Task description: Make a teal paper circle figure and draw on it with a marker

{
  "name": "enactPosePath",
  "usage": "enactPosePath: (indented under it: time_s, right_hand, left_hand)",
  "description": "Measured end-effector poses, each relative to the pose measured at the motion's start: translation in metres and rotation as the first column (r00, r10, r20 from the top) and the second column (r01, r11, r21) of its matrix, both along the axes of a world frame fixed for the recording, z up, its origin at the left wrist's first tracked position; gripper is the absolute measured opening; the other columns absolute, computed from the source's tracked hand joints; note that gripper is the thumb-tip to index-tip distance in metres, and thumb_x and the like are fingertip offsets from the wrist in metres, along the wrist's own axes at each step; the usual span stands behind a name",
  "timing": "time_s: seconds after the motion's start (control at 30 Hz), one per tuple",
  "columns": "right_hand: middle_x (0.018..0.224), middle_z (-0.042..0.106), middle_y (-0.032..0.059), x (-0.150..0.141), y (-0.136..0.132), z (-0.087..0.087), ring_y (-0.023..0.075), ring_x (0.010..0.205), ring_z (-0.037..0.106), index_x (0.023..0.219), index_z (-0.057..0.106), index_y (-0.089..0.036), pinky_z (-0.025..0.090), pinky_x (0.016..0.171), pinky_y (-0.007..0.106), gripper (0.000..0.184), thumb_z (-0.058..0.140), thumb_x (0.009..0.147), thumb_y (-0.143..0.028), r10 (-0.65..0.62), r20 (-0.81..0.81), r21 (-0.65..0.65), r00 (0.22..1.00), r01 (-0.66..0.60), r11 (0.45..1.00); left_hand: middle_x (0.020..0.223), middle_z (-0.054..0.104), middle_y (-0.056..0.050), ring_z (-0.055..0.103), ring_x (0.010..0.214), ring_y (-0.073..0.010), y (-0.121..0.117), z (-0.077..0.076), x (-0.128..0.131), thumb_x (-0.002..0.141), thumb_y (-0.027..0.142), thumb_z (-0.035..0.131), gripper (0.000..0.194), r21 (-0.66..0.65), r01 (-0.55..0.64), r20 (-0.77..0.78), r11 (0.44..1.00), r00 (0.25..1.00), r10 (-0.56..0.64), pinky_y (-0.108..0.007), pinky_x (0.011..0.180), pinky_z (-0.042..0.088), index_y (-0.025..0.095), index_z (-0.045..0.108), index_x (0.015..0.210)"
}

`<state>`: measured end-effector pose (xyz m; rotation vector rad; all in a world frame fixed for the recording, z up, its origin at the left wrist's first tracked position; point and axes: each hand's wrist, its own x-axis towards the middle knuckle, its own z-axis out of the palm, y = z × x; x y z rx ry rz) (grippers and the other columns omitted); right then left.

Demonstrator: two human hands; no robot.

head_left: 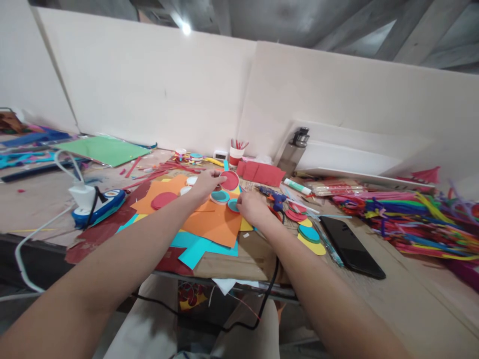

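My left hand point(210, 182) pinches a red paper disc point(229, 181) with a pale rim, tilted up above the work area. My right hand point(253, 207) is closed at the edge of a blue disc point(233, 205) with a light rim; its fingertips are partly hidden. Between the hands lies another blue disc point(220, 196) with a pale rim. Orange paper sheets point(213, 227) lie under these, with a turquoise sheet point(204, 249) below. Red discs point(163, 200) rest on the orange paper at left. A blue glue gun point(277, 200) lies just beyond my right hand.
A power strip point(99, 208) with a white plug stands at left. To the right are loose discs point(309, 233), a black phone point(352, 247) and bundles of pipe cleaners point(407, 219). A bottle point(294, 152) leans at the back. A black cable point(275, 274) hangs over the table's front edge.
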<state>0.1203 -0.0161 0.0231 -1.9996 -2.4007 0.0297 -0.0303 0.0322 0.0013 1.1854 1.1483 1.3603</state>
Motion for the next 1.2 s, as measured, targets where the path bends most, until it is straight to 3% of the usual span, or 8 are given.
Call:
enactPosePath:
  time_s: [0.33,0.5,0.57,0.67,0.73,0.8,0.97,1.2]
  right_hand:
    - [0.073,0.072,0.0098,0.008,0.009,-0.005,0.02,0.07,0.065,0.069,0.069,-0.016,0.041,0.061,0.026,0.014,0.057,0.075,-0.016,0.093,-0.141,-0.003,0.986,-0.094,0.996]
    - [0.081,0.07,0.0047,0.016,0.01,-0.012,0.0142,0.073,0.062,0.083,0.064,-0.017,0.04,0.061,0.022,0.01,0.054,0.08,-0.016,0.107,-0.309,0.099,0.945,-0.08,0.992]
    - [0.082,0.068,0.0028,0.021,0.015,-0.016,0.0131,0.073,0.061,0.084,0.06,-0.017,0.041,0.063,0.022,0.006,0.056,0.081,-0.021,0.103,-0.5,0.163,0.86,-0.024,0.986]
    - [0.075,0.062,-0.0012,0.026,0.023,-0.023,0.0123,0.068,0.057,0.082,0.053,-0.019,0.043,0.062,0.023,0.014,0.063,0.076,-0.026,0.102,-0.805,0.179,0.584,0.077,0.981]
    - [0.071,0.058,-0.0037,0.026,0.026,-0.026,0.0114,0.063,0.055,0.082,0.05,-0.019,0.044,0.06,0.023,0.021,0.066,0.073,-0.027,0.073,-0.894,0.129,0.441,0.098,0.987]
    - [0.068,0.056,-0.0052,0.024,0.028,-0.028,0.0108,0.06,0.055,0.083,0.048,-0.02,0.045,0.058,0.023,0.024,0.068,0.07,-0.025,0.023,-0.929,0.062,0.37,0.096,0.993]
    - [0.065,0.056,-0.0066,0.02,0.028,-0.029,0.0109,0.057,0.058,0.086,0.047,-0.02,0.044,0.055,0.022,0.029,0.07,0.069,-0.023,-0.041,-0.939,-0.006,0.34,0.105,0.994]
    - [0.067,0.06,-0.0041,0.019,0.028,-0.029,0.0106,0.057,0.058,0.089,0.05,-0.019,0.044,0.054,0.021,0.025,0.068,0.072,-0.024,-0.042,-0.92,-0.009,0.389,0.086,0.996]
  left_hand:
    - [0.071,0.064,-0.001,0.056,0.06,-0.0094,-0.003,0.001,0.002,0.066,0.022,0.075,0.017,0.015,0.009,0.021,1.0,1.0,-0.01,-0.02,0.053,0.043,0.014,0.064,0.075]
    - [0.073,0.063,0.0,0.057,0.061,-0.0092,-0.003,0.003,0.002,0.069,0.023,0.073,0.017,-0.018,-0.027,0.028,0.999,0.999,0.027,-0.02,0.053,0.047,0.015,0.059,0.076]
    - [0.073,0.062,0.0,0.059,0.062,-0.0103,-0.004,0.003,0.002,0.07,0.022,0.071,0.017,-0.03,-0.051,0.022,0.998,0.998,0.052,-0.021,0.053,0.049,0.016,0.057,0.078]
    - [0.075,0.063,-0.001,0.06,0.06,-0.0112,-0.006,0.003,0.004,0.073,0.021,0.069,0.017,-0.022,-0.038,0.015,0.999,0.999,0.038,-0.024,0.051,0.051,0.016,0.056,0.084]
    - [0.075,0.064,-0.002,0.061,0.059,-0.0119,-0.007,0.003,0.006,0.075,0.022,0.068,0.017,-0.007,0.016,0.019,1.0,1.0,-0.016,-0.025,0.05,0.053,0.015,0.055,0.085]
    - [0.074,0.064,-0.003,0.062,0.059,-0.0127,-0.008,0.002,0.008,0.076,0.022,0.067,0.017,0.005,0.064,0.032,0.998,0.997,-0.064,-0.026,0.05,0.054,0.015,0.054,0.086]
    - [0.077,0.067,-0.004,0.063,0.059,-0.0121,-0.008,0.0,0.01,0.076,0.023,0.07,0.022,0.062,0.144,0.078,0.988,0.986,-0.149,-0.027,0.053,0.055,0.014,0.054,0.089]
    - [0.08,0.067,-0.004,0.063,0.062,-0.0128,-0.01,0.001,0.012,0.057,0.022,0.085,0.045,0.069,0.165,0.05,0.984,0.984,-0.169,-0.027,0.056,0.054,0.013,0.056,0.091]
